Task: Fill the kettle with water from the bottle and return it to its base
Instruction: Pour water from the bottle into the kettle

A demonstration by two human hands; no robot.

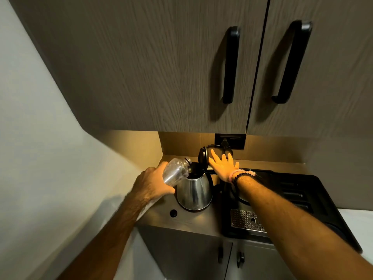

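A steel kettle (193, 194) stands on the counter with its black lid (202, 158) swung upright. My left hand (153, 183) grips a clear plastic bottle (175, 171), tilted with its neck over the kettle's opening. My right hand (223, 165) reaches past the kettle with fingers spread, its fingertips against the back of the raised lid. The kettle's base (241, 200) lies just to the right on a black tray, mostly hidden under my right forearm.
The black tray (298, 201) with a metal drip grille (245, 220) fills the counter's right side. A wall socket (230, 141) with a plug sits behind the kettle. Wall cabinets with black handles (231, 65) hang low overhead. A white wall is on the left.
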